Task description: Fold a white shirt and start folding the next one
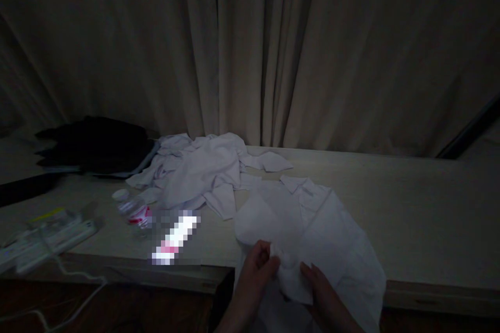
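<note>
A white collared shirt [328, 234] lies over the front edge of the table, its collar toward the curtain and its lower part hanging down toward me. My left hand [260, 265] is closed, pinching a bunched bit of the shirt's cloth between thumb and fingers. A short way to the right, my right hand [316, 281] grips the same cloth with its thumb on top; its other fingers are hidden under the fabric. Between the two hands the cloth is gathered and folded. The room is dim, so fine details such as buttons cannot be made out.
A rumpled heap of white clothes [207, 166] lies behind the shirt to the left. Beyond it sits a stack of dark clothes [97, 145]. A plastic bottle [135, 210], a pixelated bright object [175, 239] and power strips [58, 242] with a white cable are at left. Curtains [242, 52] hang behind.
</note>
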Tool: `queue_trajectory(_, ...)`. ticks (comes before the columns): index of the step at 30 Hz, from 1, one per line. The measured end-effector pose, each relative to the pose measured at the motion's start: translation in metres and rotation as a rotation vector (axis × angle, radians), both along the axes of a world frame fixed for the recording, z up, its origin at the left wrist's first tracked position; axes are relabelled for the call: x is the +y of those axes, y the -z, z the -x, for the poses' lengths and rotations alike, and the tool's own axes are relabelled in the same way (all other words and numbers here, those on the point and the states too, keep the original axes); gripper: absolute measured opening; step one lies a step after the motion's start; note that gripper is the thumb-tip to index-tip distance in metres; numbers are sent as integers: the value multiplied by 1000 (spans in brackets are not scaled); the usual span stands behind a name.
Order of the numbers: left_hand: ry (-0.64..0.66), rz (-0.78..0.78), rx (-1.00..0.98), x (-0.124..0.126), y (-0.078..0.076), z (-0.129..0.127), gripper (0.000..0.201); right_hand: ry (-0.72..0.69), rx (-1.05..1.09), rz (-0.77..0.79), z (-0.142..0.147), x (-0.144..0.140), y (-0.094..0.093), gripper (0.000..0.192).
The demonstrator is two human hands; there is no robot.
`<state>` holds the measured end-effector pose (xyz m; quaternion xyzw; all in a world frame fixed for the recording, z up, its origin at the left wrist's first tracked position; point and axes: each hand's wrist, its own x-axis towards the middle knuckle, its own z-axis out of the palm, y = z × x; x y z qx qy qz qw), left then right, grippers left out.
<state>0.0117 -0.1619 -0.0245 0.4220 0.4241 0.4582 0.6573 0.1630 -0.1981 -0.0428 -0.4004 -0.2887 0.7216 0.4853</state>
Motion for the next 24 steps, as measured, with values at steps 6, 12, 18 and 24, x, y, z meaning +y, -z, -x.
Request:
queue_trajectory(6,-5,22,182,-2,64,3,36,139,-138,-78,-22,27,-37,37)
queue_trajectory(12,174,-390,796,44,110,-21,50,-23,-98,-294,-14,84,-112,28)
queue_trajectory(18,96,-520,1122,122,114,-13,56,-127,-270,-495,-6,133,-179,15)
queue_trajectory(24,36,-508,1271,135,113,22,44,-159,-519,-461,-12,180,-202,12)
